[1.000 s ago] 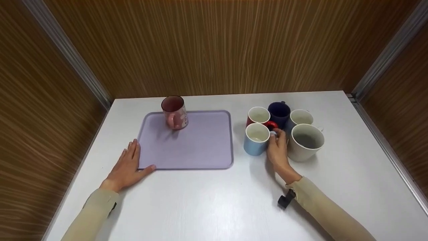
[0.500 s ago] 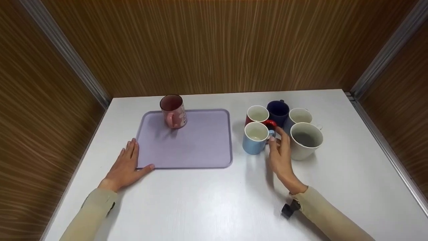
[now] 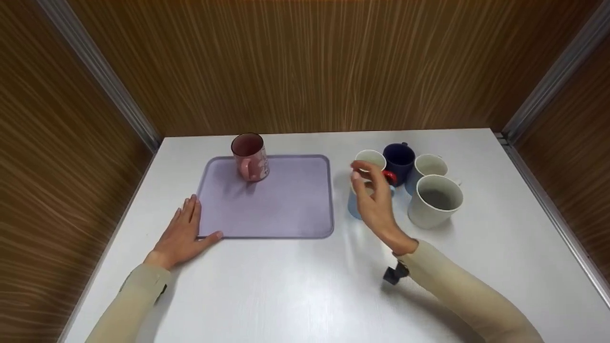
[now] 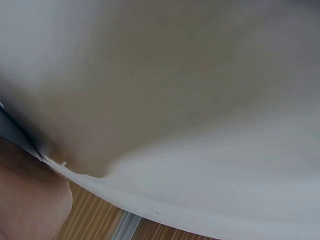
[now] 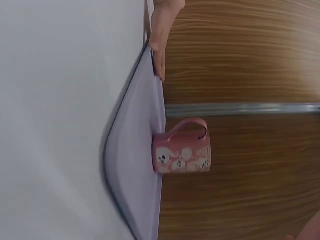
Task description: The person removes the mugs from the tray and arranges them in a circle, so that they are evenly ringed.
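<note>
My left hand lies flat with spread fingers at the near left corner of the lavender tray, thumb along its front edge. A pink mug with a pale pattern stands upright toward the tray's back left; the right wrist view shows its side and handle. To the right, my right hand is raised over a light blue mug, hiding most of it. Its thumb and fingers are loosely bent and apart, holding nothing. Behind it, a red mug shows its white rim and red handle.
A navy mug stands beside the red one. Farther right are a grey-blue mug and a larger off-white mug. Wood-grain panels enclose the white table at the back and both sides.
My right hand has let go of the light blue mug's handle, then lifted and moved left over that mug. The left hand, tray and mugs have stayed in place.
</note>
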`<state>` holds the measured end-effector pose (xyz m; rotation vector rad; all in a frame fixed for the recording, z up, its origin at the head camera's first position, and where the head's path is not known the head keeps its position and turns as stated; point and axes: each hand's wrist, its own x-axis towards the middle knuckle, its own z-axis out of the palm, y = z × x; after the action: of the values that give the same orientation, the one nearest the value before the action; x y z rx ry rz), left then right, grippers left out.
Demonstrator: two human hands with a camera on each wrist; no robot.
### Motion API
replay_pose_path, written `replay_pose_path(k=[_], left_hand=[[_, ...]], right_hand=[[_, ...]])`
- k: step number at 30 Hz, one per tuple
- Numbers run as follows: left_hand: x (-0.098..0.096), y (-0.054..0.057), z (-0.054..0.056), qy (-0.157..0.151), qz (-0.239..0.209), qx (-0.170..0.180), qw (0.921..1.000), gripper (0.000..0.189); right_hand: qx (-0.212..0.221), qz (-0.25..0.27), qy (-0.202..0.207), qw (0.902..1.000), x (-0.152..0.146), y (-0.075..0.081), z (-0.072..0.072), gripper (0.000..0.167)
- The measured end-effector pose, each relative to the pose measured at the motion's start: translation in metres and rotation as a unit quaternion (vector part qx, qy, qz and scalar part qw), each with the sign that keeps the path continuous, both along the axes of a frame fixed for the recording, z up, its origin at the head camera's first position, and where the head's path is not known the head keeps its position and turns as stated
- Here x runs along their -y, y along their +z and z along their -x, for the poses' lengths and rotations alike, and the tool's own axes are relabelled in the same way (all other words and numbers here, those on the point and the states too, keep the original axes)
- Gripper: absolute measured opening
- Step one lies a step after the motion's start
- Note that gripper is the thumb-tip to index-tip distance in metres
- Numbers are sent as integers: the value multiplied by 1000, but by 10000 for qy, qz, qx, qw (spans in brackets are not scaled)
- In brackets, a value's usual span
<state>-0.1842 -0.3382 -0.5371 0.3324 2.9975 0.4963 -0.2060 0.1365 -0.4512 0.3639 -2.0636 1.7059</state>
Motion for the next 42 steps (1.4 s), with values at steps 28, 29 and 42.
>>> replay_pose_path(k=[28,29,42], left_hand=[[0,-1,1,-16,19,18,10000,119],[1,0,1,-17,27,37,10000,119],[0,0,1,-30,7,17,10000,119]], right_hand=[[2288,-1690,2119,9350,148,-13,94,55],[2322,-1632,2147,9345,151,-15,95,55],[2958,-703,2621,9159,189,-35,96,55]])
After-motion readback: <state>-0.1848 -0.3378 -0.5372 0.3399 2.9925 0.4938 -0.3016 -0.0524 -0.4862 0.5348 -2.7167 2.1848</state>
